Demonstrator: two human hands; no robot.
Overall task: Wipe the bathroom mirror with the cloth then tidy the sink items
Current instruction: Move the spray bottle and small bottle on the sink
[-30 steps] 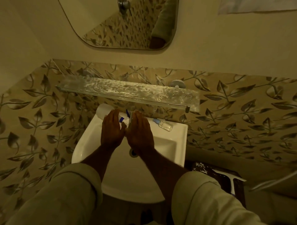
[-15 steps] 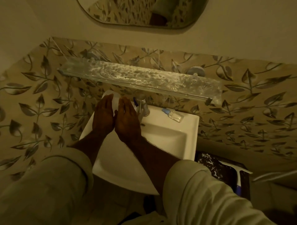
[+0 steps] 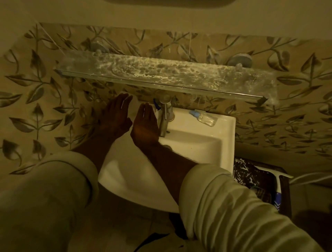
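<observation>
My left hand point(image 3: 115, 117) and my right hand point(image 3: 145, 124) lie side by side, fingers stretched out, over the back left corner of the white sink point(image 3: 201, 145). A white item point(image 3: 134, 112) shows as a sliver between them; the rest is hidden under the hands, so I cannot tell what it is or whether it is gripped. A blue-tipped thing point(image 3: 157, 107) stands behind the metal tap point(image 3: 165, 117), just right of my right hand. On the back rim lies a small clear bottle with a blue cap point(image 3: 203, 117). Only the mirror's lower edge point(image 3: 170, 1) shows at the top.
A stained glass shelf point(image 3: 161, 75) juts out from the leaf-patterned wall just above the hands and the tap. To the right of the sink, low down, a dark patterned container point(image 3: 249, 172) holds a white-handled squeegee point(image 3: 277, 181).
The view has tilted down, so the mirror has almost left the frame. Both hands slid from the tap toward the sink's back left corner and now spread slightly apart.
</observation>
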